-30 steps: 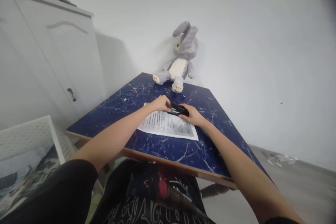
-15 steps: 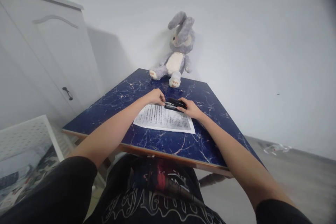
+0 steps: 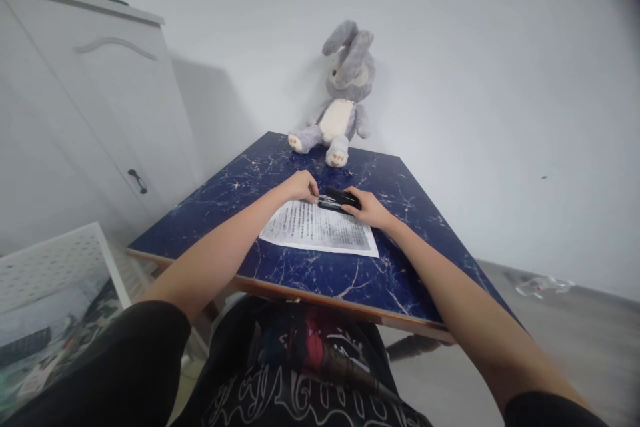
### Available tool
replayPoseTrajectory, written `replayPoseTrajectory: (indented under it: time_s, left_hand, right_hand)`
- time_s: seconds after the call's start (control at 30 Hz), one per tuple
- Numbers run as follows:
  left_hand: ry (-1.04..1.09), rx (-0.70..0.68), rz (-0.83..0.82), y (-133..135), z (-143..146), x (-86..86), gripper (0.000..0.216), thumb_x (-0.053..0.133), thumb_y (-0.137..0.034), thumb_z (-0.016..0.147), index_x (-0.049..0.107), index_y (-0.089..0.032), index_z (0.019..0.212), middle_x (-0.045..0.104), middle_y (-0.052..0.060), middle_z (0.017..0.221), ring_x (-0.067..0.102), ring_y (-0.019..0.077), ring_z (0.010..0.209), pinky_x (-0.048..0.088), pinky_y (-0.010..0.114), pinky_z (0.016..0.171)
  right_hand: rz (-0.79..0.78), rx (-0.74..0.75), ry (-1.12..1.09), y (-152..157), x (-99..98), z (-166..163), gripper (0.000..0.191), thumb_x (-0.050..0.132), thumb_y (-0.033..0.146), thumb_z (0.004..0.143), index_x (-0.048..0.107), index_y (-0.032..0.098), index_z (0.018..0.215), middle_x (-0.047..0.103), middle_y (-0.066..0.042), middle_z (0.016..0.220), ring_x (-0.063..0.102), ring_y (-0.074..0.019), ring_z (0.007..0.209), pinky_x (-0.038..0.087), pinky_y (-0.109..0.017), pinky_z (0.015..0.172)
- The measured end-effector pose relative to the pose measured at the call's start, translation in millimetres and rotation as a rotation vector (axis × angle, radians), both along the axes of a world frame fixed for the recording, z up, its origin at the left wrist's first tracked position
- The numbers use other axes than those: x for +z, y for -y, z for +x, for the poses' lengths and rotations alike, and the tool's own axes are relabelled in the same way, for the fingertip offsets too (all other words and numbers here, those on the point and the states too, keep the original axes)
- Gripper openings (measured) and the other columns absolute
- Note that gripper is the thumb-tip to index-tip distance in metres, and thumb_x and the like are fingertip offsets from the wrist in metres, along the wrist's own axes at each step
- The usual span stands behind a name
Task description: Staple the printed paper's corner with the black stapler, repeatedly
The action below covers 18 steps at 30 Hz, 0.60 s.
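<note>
A black stapler [image 3: 341,197] lies at the far edge of a printed sheet of paper [image 3: 320,230], its metal inner part showing on the left side. My right hand [image 3: 369,207] is closed around the stapler's right end, thumb at the near side and fingers over the top. At its left end, my left hand [image 3: 303,187] has its fingertips pinched together, close to the metal part. Whatever sits between those fingertips is too small to make out. Both rest on the blue marbled table [image 3: 300,271].
A grey plush rabbit [image 3: 345,100] sits at the table's far edge against the wall. On the left stand a white cabinet [image 3: 115,93] and a white perforated rack [image 3: 50,260] with things inside. Clear plastic [image 3: 543,285] lies on the floor at right.
The whole view has shifted slightly, so everything appears a little further right. Both hands keep nearly the same hold at the stapler.
</note>
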<state>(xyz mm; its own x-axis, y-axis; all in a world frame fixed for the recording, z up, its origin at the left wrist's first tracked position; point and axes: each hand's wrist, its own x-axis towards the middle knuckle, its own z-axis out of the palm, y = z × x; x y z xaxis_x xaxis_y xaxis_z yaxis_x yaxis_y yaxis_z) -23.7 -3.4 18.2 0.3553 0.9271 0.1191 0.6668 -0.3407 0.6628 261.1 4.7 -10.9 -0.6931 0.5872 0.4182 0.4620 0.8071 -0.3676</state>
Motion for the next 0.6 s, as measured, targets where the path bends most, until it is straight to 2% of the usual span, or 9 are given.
replayPoseTrajectory:
  time_s: [0.13,0.23,0.33,0.6]
  left_hand:
    - [0.038,-0.034,-0.044,0,-4,1.4,0.025,0.091,-0.014,0.059,0.084,-0.016,0.083,0.079,0.006,0.077,0.075,0.0192,0.077,0.056,0.027,0.077]
    - [0.102,-0.083,-0.177,-2,-15,6.4,0.034,0.093,-0.018,0.058,0.084,-0.017,0.091,0.081,0.008,0.086,0.076,0.0216,0.084,0.058,0.028,0.079]
    - [0.164,-0.137,-0.301,-4,-28,10.5,0.039,0.091,-0.016,0.058,0.084,-0.018,0.096,0.082,0.009,0.094,0.077,0.0235,0.093,0.06,0.03,0.081]
    - [0.199,-0.208,-0.347,-9,-32,8.6,0.04,0.083,-0.009,0.061,0.082,-0.018,0.101,0.082,0.01,0.101,0.076,0.0231,0.101,0.06,0.031,0.086]
  right_hand:
    - [-0.014,0.011,-0.011,2,1.6,-1,0.032,0.063,0.042,0.095,0.063,0.02,0.119,0.074,-0.007,0.102,0.068,-0.0241,0.085,0.05,-0.035,0.08]
    - [-0.037,0.001,-0.029,3,1.8,-1,0.03,0.064,0.04,0.094,0.064,0.021,0.117,0.073,-0.007,0.101,0.067,-0.0243,0.086,0.05,-0.036,0.081]
    - [-0.061,-0.017,-0.058,1,0.8,-1,0.031,0.065,0.039,0.09,0.064,0.02,0.115,0.074,-0.006,0.101,0.067,-0.0241,0.086,0.05,-0.038,0.083]
    - [-0.099,-0.029,-0.113,-3,-1.5,0,0.03,0.067,0.037,0.087,0.066,0.019,0.112,0.074,-0.005,0.101,0.067,-0.0241,0.089,0.049,-0.037,0.086]
